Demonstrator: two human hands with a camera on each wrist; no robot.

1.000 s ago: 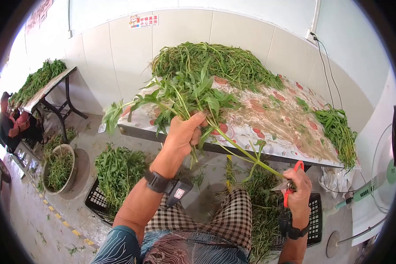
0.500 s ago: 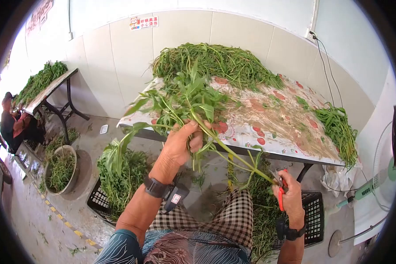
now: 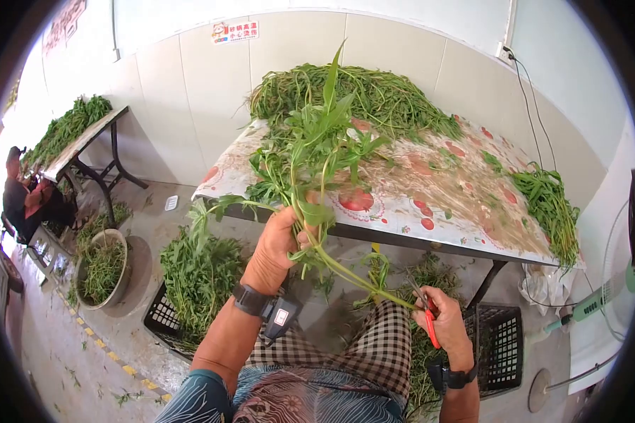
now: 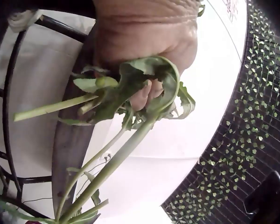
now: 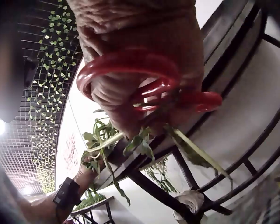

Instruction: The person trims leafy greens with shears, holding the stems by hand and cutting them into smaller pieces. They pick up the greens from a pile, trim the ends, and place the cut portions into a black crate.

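Observation:
In the head view my left hand (image 3: 279, 240) grips a bunch of leafy green stems (image 3: 310, 151) over the near edge of the table. One thick stem (image 3: 349, 273) runs from it down to the right. At that stem's lower end, my right hand (image 3: 444, 321) holds red-handled scissors (image 3: 431, 326), the blades beside the stem. The right wrist view shows the fingers round the red handles (image 5: 130, 70), with a cut-looking stem piece (image 5: 200, 154) close by. In the left wrist view curled fingers (image 4: 142, 95) hold the stems, a leaf partly covering them.
A long heap of greens (image 3: 360, 99) lies at the back of the patterned table (image 3: 430, 211), a smaller bundle (image 3: 549, 211) at its right end. Below stand a crate of greens (image 3: 164, 314), a black crate (image 3: 501, 345) and a round tub (image 3: 123, 271). A person (image 3: 25, 197) sits far left.
The right hand with the scissors has moved down and left, and the long stem's end has lowered with it. The held bunch now stands more upright; the left hand keeps its grip.

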